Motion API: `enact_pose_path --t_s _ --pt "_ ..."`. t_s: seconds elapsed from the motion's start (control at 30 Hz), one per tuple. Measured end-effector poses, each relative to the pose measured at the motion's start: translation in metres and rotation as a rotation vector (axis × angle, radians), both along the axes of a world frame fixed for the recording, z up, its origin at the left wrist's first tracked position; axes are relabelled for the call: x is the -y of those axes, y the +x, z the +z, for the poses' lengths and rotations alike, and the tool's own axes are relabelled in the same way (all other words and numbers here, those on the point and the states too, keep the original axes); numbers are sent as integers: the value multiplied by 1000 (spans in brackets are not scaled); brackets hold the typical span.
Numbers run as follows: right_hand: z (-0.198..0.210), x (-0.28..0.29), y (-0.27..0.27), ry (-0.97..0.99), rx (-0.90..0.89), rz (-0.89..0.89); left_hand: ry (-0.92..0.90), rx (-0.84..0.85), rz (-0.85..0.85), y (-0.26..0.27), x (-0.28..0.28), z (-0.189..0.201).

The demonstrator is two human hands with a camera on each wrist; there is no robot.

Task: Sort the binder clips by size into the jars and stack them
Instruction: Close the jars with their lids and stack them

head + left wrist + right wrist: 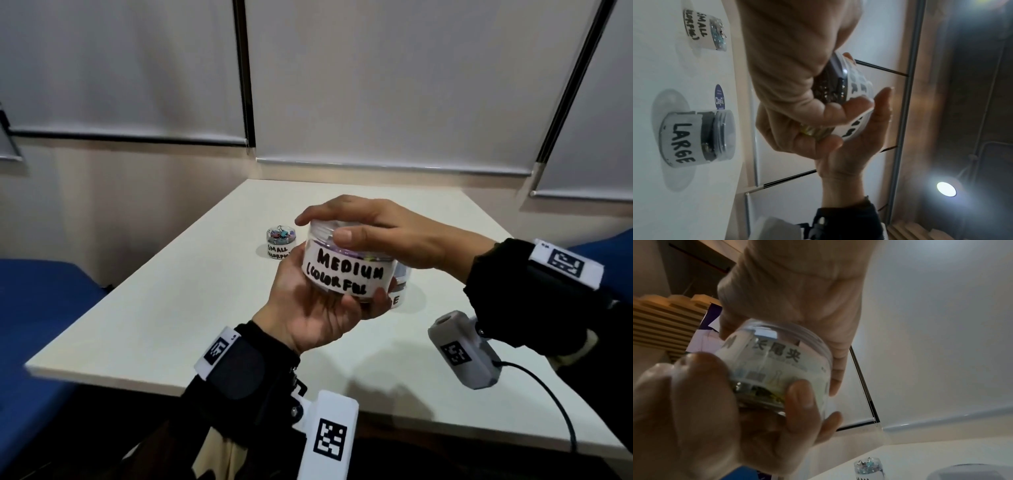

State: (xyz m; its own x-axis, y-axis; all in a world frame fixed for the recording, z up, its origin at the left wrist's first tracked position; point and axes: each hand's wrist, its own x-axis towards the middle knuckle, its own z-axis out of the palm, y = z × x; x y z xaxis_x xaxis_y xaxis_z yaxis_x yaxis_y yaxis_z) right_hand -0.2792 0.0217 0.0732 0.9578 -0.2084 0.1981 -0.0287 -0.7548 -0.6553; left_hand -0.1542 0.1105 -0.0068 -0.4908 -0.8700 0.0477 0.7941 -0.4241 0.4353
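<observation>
Head view: medium jar (346,270) held up in the air over the white table (171,301), tipped a little toward the camera. Left hand (318,308) cupped under the jar, fingers and thumb curled round its bottom. Right hand (373,229) laid over the clear lid (329,229), thumb on the near rim, fingers curled over the far edge. Both hands close together, clamped on the same jar. Small jar (280,245) standing on the table behind and to the left, full of tiny bright clips, no lid to be seen. Large jar (399,291) standing on the table just behind the hands, mostly hidden (only a bit of its label peeking out).

Left wrist view: large jar (698,138) upright on the table with its lid on. Small jar (705,30) farther off on the same table. A round purple sticker (720,97) on the table between them. Medium jar (851,91) squeezed between the two hands.

Right wrist view: medium jar (777,363) up close, printed label facing out, clips showing through the clear bottom part. Small jar (868,469) low down on the table.
</observation>
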Motion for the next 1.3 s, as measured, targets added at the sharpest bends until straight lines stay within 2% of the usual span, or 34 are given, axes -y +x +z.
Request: enact_pose_path --t_s 0.13,0.2,0.33,0.4,0.5,0.63,0.77,0.87,0.97,1.1,1.2,1.3 --pt "-4 7 4 41 29 -10 68 21 123 -5 0 7" --pt "-4 7 4 -7 36 -18 99 43 175 -7 2 9" --pt "-3 7 -2 -148 50 -19 103 62 122 -8 4 10" --pt "-2 7 -7 -190 80 -25 102 94 149 -13 4 14" --pt "-3 6 -9 -211 121 -119 80 176 370 -25 6 22" --pt "-7 -2 -6 -182 98 -392 41 337 770 -47 20 16" --pt "-5 -10 -9 -135 -88 -557 -34 562 1016 -63 27 9" --pt "5 -3 -16 -49 -264 -568 -42 651 1016 -58 31 8" --pt "17 8 -26 19 -341 -514 20 619 856 -45 33 17" --pt "4 26 -28 145 -176 -389 52 496 686 -31 36 21" --pt "-12 38 -22 62 -97 -379 84 553 672 -23 41 13" --pt "-19 49 -16 -5 -15 -490 110 656 734 -14 45 5"
